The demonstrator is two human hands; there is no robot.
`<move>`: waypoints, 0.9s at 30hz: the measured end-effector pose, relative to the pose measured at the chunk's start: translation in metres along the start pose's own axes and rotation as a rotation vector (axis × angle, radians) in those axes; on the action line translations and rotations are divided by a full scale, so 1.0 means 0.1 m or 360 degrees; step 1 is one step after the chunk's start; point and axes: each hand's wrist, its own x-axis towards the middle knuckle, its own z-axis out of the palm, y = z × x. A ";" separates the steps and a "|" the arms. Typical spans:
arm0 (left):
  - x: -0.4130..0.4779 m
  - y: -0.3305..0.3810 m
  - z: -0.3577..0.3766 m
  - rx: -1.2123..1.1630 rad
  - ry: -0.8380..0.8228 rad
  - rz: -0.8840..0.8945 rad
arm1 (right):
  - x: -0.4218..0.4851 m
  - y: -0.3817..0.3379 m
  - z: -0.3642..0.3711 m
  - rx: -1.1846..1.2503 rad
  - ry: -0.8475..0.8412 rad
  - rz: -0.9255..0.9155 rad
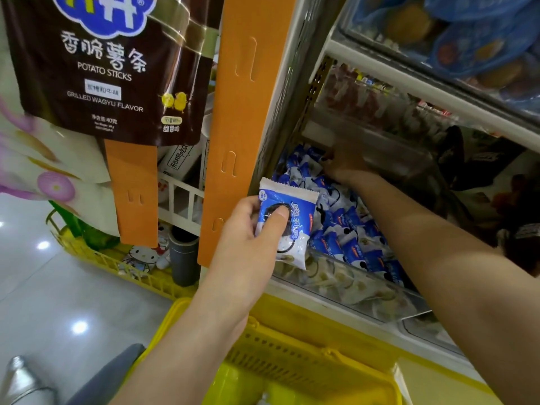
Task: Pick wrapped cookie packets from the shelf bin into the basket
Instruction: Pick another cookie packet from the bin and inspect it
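Yellow basket [292, 343] is sitting nearest, low in view just below the shelf bin [350, 282]. Its near edge is running out of frame, and whatever is lying inside is too cut off to call.

Left grip [248, 244] is hovering above the basket at the bin's near left corner, pinching one wrapped cookie packet [295, 197]. Thumb [279, 217] is pressing across the front over the printed cookie, with the fingers curling behind and hidden. Packet is standing roughly upright, crimped top edge up, clear of the pile.

Right grip [346, 168] is reaching deep to the far left of the bin, lying on the heap of blue-and-white packets [344, 229] under the shelf above. It's sitting in shadow with fingertips lost among the wrappers, so I cannot tell how far open it is or whether it's holding anything.

Bin is showing a clear front wall with packets filling it; the right forearm is hiding its right end. Shelves above are blurring out: blue packs [479, 39] on top, reddish ones below, labels unreadable.

Left of the orange upright [242, 127], a brown potato sticks bag [111, 68] is hanging. A second yellow basket [96, 258] is sitting on the floor further left, contents hard to make out.
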 end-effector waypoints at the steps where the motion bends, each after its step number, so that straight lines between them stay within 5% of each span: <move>1: 0.00 0.00 0.00 0.0007 -0.0001 0.0004 | -0.02 -0.01 0.00 0.0074 -0.0057 -0.0017; 4: 0.00 0.00 0.00 0.0021 0.0005 0.0010 | -0.06 -0.02 0.02 0.0268 -0.0163 -0.0010; 16: -0.01 0.00 0.01 0.0005 -0.0004 -0.0009 | -0.20 0.20 -0.29 -0.0052 -0.0615 0.0042; 27: -0.01 -0.02 0.03 0.0082 0.0013 0.0060 | -0.41 0.26 -0.20 -0.0143 -0.0342 0.0065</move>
